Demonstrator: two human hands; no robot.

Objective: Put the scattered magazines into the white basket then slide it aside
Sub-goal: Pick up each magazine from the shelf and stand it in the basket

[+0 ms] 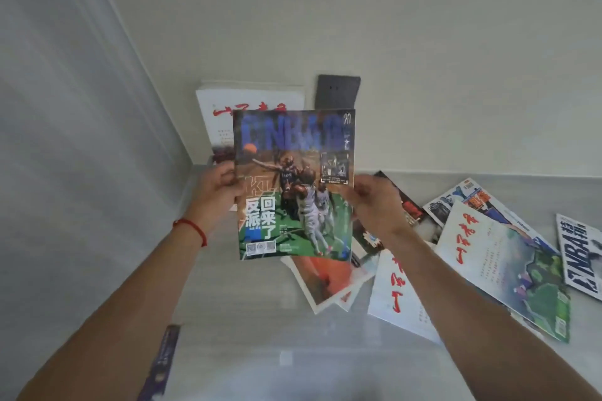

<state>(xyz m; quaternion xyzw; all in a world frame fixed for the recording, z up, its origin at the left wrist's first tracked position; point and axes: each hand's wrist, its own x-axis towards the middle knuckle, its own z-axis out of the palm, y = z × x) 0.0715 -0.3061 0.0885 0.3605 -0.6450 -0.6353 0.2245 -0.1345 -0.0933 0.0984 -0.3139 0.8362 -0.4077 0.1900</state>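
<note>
Magazines lie scattered across the pale table (pixel 247 319) to my right, and one basketball magazine (pixel 293 185) is up in both hands, cover facing me, upright and clear of the surface. My left hand (pixel 216 187) grips its left edge about halfway up, fingers curled round the edge with the thumb on the cover; a red string bracelet (pixel 192 228) sits on that wrist. My right hand (pixel 371 202) pinches the right edge at roughly the same height, fingers wrapped behind the page. Both forearms reach forward from the lower corners, nearly level with each other. Behind the held copy, against the wall, white magazines with red script (pixel 257 104) stand upright in the corner; I cannot tell what holds them, since the raised cover hides their lower part. A dark wall socket (pixel 337 91) shows just above the held copy's top right corner. Below it, an orange-covered magazine (pixel 329 280) lies flat, overlapping a white one with red lettering (pixel 397 290). Further right a landscape-covered copy (pixel 508 267) overlaps others, and an NBA-titled one (pixel 580 254) lies at the frame edge. A purple strap (pixel 163 365) hangs at lower left.
</note>
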